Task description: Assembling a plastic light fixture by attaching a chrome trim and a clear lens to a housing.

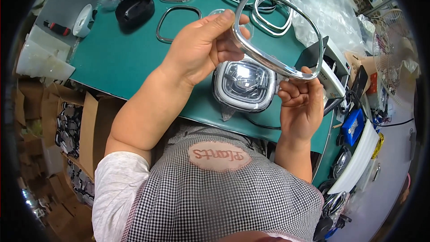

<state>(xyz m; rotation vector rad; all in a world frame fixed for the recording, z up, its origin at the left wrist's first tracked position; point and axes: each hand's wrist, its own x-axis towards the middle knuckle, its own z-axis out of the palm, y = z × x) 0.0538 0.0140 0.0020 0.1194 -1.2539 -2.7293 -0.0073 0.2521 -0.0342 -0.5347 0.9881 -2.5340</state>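
Both hands hold up a chrome trim ring (266,61), a rounded-square frame, tilted above the bench. My left hand (204,40) pinches its left side between thumb and fingers. Lower down, my right hand (302,98) grips the ring's bottom right corner with the fingertips. Beneath the ring a rounded-square headlamp (245,84) lies face up, with a clear lens and a pale border; the ring and my left fingers partly cover its top. A dark cable (264,124) runs beside the lamp toward the right.
Two more trim rings (179,23) lie on the green bench mat (121,58). Several chrome rings (272,18) are heaped farther back, near a clear plastic bag (327,13). A black housing (134,10) stands far left. Right are a boxy device (333,78), a blue parts tray (354,126) and a fan (394,54).
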